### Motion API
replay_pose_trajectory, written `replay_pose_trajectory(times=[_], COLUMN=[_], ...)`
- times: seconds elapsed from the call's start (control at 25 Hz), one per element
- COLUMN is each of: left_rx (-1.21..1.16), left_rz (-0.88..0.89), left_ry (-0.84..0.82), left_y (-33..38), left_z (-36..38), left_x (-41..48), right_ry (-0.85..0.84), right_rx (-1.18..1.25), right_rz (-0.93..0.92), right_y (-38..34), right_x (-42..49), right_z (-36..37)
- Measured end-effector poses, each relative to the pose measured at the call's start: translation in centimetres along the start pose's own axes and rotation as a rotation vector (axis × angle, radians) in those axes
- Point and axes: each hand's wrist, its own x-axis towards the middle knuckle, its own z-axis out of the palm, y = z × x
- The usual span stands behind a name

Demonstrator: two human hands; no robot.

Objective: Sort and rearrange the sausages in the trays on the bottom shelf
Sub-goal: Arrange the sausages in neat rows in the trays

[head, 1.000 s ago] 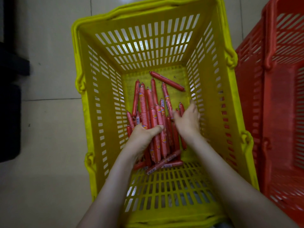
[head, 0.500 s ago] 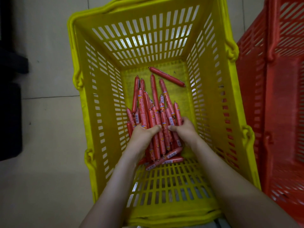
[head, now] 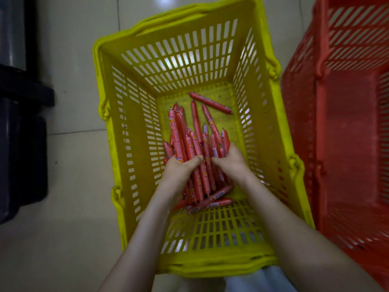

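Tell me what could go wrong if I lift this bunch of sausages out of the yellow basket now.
One: the left hand and right hand grip the bundle of sausages toward its near end only; the far ends fan out unevenly, so some may slip free on lifting. Two: the crosswise sausages below the wrists and the stray sausage by the far wall of the yellow basket lie outside the grip and may get left behind.

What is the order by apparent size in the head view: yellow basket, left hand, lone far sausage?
yellow basket
left hand
lone far sausage
The hand is nearer the camera, so the last two are unsure.
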Motion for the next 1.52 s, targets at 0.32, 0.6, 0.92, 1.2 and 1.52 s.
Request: replay_pose_trajectory(times=[0.32,0.6,0.92,1.2,1.52], left_rx=[0.03,0.354,0.948,1.413,1.655], left_rz=[0.338,0.453,0.333,0.206,0.037], left_ry=[-0.261,-0.935,-1.482,-1.488,-1.267], left_y=[10.4,7.3,-16.2,-40.3,-55.5], left_z=[5.4,20.8,34.8,34.2,33.3], left_x=[-12.8,-33.0,-53.8,-57.8,-53.3], right_ry=[0.136,0.464,1.042,1.335,1.215], right_rx=[0.323,0.54,0.84,1.021,1.131], right_rz=[-0.444,-0.422,-0.098,0.415,0.811], right_y=[-12.8,-1.3,28.4,56.5,72.9], right_x=[-16.0,-39.4,-63.8,-70.9,-63.0], right_z=[-14.5,-33.3,-36.8,-23.7,-13.8])
